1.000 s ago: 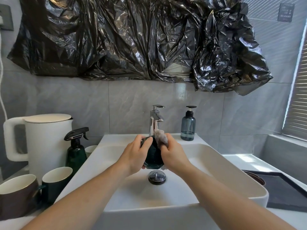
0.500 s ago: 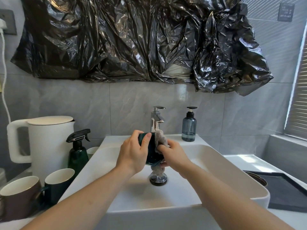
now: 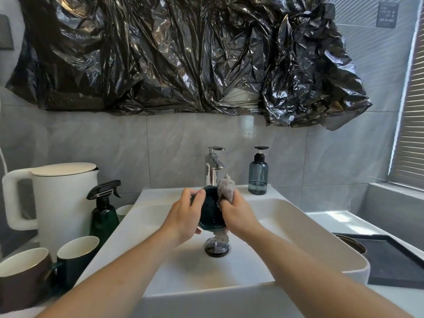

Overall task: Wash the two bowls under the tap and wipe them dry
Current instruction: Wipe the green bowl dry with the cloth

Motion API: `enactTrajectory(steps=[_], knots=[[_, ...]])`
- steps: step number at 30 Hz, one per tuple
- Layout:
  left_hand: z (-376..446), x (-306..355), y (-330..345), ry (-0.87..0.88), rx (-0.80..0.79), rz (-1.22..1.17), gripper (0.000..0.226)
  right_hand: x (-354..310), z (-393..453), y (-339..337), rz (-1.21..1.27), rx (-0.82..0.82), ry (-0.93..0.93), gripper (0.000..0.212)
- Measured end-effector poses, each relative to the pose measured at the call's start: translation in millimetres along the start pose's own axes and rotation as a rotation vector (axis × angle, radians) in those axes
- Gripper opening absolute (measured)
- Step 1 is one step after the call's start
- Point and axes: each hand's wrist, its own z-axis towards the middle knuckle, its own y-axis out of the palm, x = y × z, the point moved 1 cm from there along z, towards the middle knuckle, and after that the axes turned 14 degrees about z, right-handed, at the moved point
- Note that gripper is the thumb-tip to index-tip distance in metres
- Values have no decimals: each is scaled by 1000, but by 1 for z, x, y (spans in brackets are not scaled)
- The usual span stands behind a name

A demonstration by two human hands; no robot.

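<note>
At far left we saw a brown mug (image 3: 21, 271) and a dark green mug (image 3: 76, 255) on the counter, w/ a white kettle (image 3: 57, 198) behind them and a green spray bottle (image 3: 103, 214) just beside the sink (image 3: 309, 230).

Over the basin, our left hand (image 3: 183, 216) gripped the dark green bowl (image 3: 210, 210): fingers curled round its far side, thumb lying across the near face, so the hand was closed on it. The bowl sat tilted on edge, held above the drain plug (image 3: 216, 247) and just in front of the chrome tap (image 3: 213, 166). We couldn't tell whether water was running.

Our right hand (image 3: 238, 214) was closed round a grey cloth (image 3: 227, 189), pressing it vs. the bowl's right side; a bunch of cloth stuck up above the fingers, another bit hung below the bowl toward the plug.

Further right, a blue soap dispenser (image 3: 258, 175) stood on the sink's back ledge, and a dark tray (image 3: 394, 260) lay on the counter. Only one bowl was clearly in view.
</note>
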Motion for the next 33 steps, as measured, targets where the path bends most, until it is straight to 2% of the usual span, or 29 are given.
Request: enactTrajectory(steps=[5,10,14,17,20,22,26,30,33], knots=[[3,-2,2,142,90,200,51,2,-1,-1,-161,7,-73,29],[5,-1,3,194,228,277,40,-1,1,0,-46,8,-81,35],[7,-4,1,145,314,260,33,-2,-4,3,80,-111,120,41],[7,-4,-4,89,346,198,36,-7,-11,3,148,-237,296,35],[7,-2,-7,41,348,153,41,-14,-18,4,101,-364,428,34],[8,-4,-8,29,340,160,42,-14,-21,6,24,-393,468,30],[8,-6,-9,28,287,143,42,-9,-14,9,15,-271,392,42],[6,-3,-1,97,192,141,42,-4,1,5,117,-27,268,30],[5,-4,2,145,138,192,38,2,6,1,-71,38,130,25]])
